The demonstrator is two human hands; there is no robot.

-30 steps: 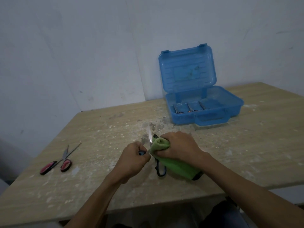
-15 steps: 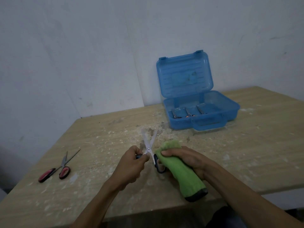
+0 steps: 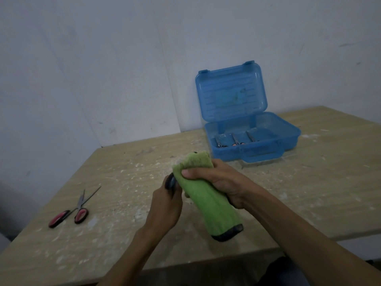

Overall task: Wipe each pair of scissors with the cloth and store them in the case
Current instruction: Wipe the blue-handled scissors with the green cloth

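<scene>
Green terry cloth with a dark hem [image 3: 203,195] fills the middle of the head view, in front of the translucent blue plastic case [image 3: 226,152] and a little to its left. The right hand [image 3: 220,182] is curled round this cloth, thumb pressed across its upper part. The left hand [image 3: 165,205] grips the dark-handled scissors [image 3: 170,181] just left of the cloth. Only a piece of the handle shows above the fingers. The blades are hidden inside the fold, so it cannot be told whether they are spread.

The case stands open, its lid [image 3: 231,93] upright by the wall. Three stored pairs of scissors [image 3: 234,139] lie inside, blurred through the plastic. Well to the left of the case, a pair of red-handled scissors [image 3: 72,211] lies flat with its blades slightly parted.

Everything rests on a pale wooden desk [image 3: 309,182] strewn with white flecks and dust. A bare white wall [image 3: 103,69] with a few scuffs rises behind the case, and its corner falls to the case's left. The picture is dim and soft.
</scene>
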